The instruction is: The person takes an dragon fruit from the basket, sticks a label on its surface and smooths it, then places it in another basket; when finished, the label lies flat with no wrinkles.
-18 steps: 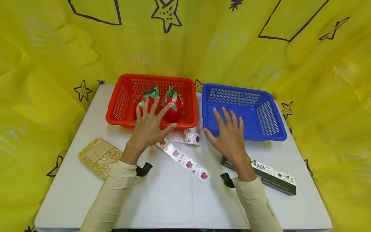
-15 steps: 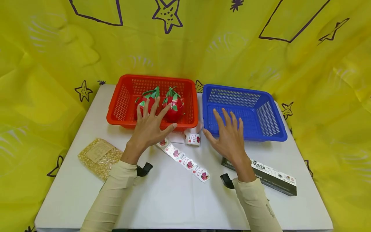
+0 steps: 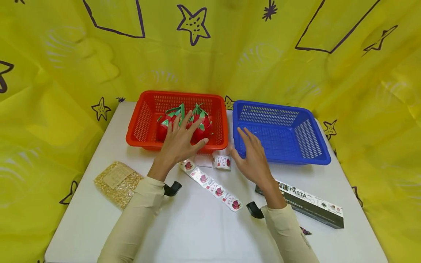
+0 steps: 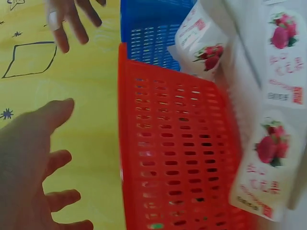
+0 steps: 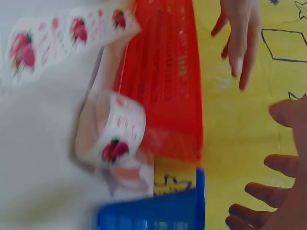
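Observation:
My left hand (image 3: 180, 143), fingers spread, is held in the air over the front rim of the red basket (image 3: 135, 143). Two red dragon fruits with green leaf tips lie in that basket; the right one (image 3: 205, 126) is partly covered by my fingers, as is the left one (image 3: 162, 129). My right hand (image 3: 252, 159) hovers by the front left corner of the blue basket (image 3: 296, 160), its fingers loosely extended around nothing. Between the hands stands a roll of dragon fruit stickers (image 3: 223, 162), with its printed strip (image 3: 210, 184) trailing over the table.
A clear bag of yellow kernels (image 3: 116, 182) with a paper label lies at the left. A long black and white pasta box (image 3: 312, 206) lies at the right, partly behind my right forearm. The yellow patterned curtain (image 3: 210, 65) rises behind the white table (image 3: 197, 237).
The whole head view has shifted slightly down and right. My right hand has turned a little, its fingers drawing closer together and moving left relative to the blue basket. The left hand stays spread.

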`<state>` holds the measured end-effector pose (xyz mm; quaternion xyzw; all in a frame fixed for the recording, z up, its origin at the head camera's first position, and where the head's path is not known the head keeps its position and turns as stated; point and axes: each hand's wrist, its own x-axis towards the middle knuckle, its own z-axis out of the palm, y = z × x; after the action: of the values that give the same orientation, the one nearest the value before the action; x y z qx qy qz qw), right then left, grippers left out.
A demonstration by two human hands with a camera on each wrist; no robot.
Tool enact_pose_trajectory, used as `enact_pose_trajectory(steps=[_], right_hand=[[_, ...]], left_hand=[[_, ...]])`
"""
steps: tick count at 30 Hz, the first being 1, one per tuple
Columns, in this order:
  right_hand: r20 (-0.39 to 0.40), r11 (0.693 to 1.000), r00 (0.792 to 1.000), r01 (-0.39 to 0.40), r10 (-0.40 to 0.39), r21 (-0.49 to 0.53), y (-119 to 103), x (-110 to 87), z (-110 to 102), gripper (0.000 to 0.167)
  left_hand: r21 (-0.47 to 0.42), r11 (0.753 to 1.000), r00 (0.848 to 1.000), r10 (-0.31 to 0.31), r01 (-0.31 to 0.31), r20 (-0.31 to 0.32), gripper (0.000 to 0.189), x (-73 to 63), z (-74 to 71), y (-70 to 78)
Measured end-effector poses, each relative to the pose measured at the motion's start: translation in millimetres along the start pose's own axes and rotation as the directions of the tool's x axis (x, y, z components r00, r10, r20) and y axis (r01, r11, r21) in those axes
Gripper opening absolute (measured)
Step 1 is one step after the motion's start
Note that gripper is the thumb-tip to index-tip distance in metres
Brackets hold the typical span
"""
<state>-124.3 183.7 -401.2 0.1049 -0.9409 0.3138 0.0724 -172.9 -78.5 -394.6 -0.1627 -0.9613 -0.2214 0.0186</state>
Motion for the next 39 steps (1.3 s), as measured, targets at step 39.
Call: enact_pose_trajectory(steps=[39], right_hand=[[0.035,0.851,0.992,-0.119,0.117,0.512,-28.2,55.6,71.9,0.071]], left_hand=[[0.038,0.998,0.971,-0.049,0.041,0.234,0.08,87.9,11.9,-13.8]])
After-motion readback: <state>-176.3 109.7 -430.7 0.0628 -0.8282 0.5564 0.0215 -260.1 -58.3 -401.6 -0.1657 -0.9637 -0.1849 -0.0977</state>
